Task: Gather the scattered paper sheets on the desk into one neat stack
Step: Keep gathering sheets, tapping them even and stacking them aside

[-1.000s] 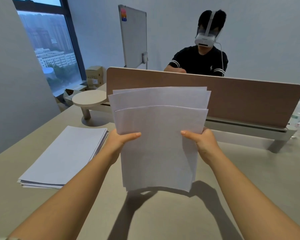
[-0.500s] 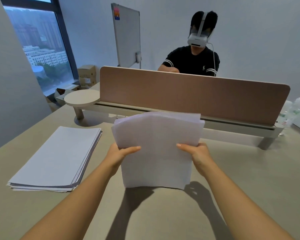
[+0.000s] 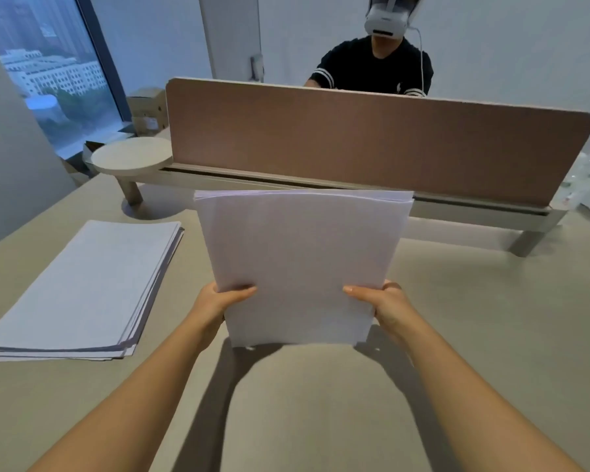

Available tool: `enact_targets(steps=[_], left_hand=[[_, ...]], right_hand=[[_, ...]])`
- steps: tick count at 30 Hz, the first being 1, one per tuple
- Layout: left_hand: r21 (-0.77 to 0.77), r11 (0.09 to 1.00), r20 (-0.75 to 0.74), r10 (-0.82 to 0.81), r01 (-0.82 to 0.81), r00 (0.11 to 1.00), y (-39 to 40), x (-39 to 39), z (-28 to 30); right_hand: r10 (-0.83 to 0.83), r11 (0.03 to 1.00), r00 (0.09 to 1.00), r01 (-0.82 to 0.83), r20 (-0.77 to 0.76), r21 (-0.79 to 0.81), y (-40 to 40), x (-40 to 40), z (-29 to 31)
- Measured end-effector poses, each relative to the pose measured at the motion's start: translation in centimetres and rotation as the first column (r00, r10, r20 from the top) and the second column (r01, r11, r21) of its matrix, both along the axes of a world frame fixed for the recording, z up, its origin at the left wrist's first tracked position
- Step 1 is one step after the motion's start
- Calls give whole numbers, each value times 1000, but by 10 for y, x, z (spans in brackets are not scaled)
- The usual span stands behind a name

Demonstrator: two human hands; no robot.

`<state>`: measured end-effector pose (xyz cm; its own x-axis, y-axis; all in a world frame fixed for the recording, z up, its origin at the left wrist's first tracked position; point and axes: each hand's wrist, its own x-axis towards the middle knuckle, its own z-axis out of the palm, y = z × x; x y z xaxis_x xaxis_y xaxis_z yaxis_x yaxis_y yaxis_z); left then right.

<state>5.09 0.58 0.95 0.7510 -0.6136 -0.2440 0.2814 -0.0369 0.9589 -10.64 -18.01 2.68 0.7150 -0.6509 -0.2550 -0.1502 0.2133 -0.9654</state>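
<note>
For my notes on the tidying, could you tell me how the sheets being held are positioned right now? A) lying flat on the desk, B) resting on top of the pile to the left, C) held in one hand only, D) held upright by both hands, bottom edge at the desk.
D: the left hand and right hand grip the sheets upright by their sides.

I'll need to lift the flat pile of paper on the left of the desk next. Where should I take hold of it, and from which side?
Grip the flat pile by its long right edge, coming from the right, since the sheets fan out there and overhang the desk, letting fingers slide beneath. A second hand under the opposite long edge would probably keep the loose sheets from sagging.
</note>
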Motion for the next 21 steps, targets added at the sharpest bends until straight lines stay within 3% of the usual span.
enact_targets(steps=[5, 14, 21], left_hand=[[-42, 994, -6, 97, -97, 995, -10, -8, -12], [-89, 995, 127, 55, -44, 990, -1, 10, 30], [-85, 996, 119, 21, -11, 993, -9, 10, 36]], right_hand=[[-63, 996, 994, 58, 84, 66, 9, 9, -10], [43, 998, 993, -37, 110, -55, -9, 11, 24], [-37, 998, 993, 41, 113, -36, -4, 20, 27]])
